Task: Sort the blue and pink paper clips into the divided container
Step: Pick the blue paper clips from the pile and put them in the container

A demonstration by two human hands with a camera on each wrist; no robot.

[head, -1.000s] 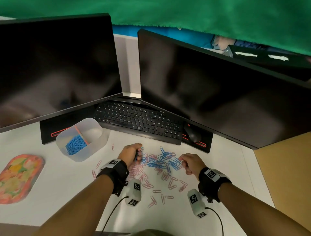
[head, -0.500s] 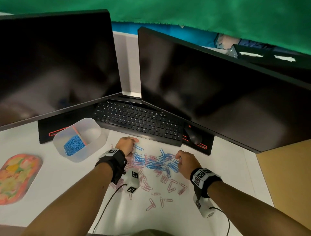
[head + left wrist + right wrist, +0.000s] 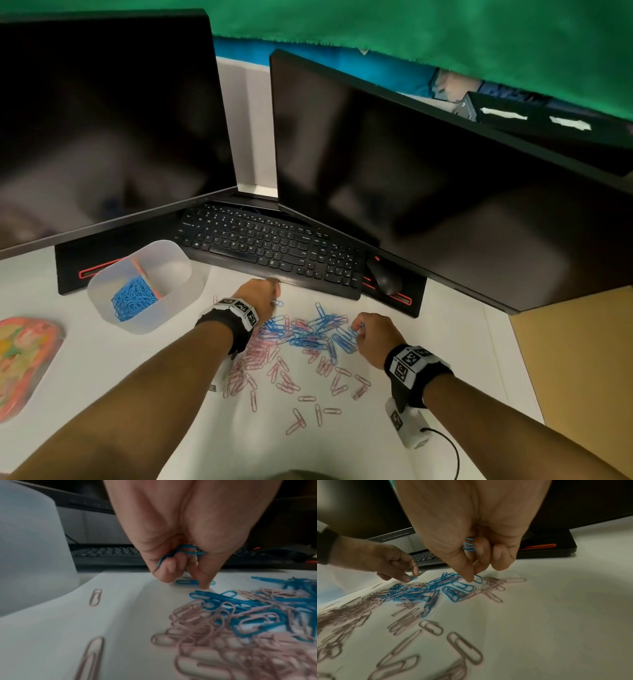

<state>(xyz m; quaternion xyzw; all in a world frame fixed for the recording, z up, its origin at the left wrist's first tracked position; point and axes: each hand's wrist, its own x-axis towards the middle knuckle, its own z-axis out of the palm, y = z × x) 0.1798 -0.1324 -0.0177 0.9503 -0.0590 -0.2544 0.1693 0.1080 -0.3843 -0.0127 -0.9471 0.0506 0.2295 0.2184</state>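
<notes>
Blue paper clips [image 3: 308, 332] and pink paper clips [image 3: 260, 363] lie mixed on the white desk. The divided container [image 3: 178, 301] stands at the left, blue clips [image 3: 133, 298] in its near compartment. My left hand [image 3: 263, 294] holds blue clips [image 3: 181, 550] in its curled fingers while a fingertip [image 3: 205, 585] touches a single blue clip [image 3: 187, 582] at the pile's far left edge. My right hand [image 3: 370, 334] keeps blue clips [image 3: 468, 545] in its palm and pinches another blue clip [image 3: 477, 579] at the pile's right side.
A black keyboard [image 3: 270, 246] and mouse [image 3: 385, 279] lie just beyond the pile, under two dark monitors [image 3: 428, 178]. A colourful oval tray [image 3: 24, 359] sits at the far left. The desk's right edge [image 3: 513, 359] meets a tan surface.
My left hand moved forward to the pile's far left edge, near the keyboard. My right hand shifted slightly left onto the blue clips. The head view tilted closer.
</notes>
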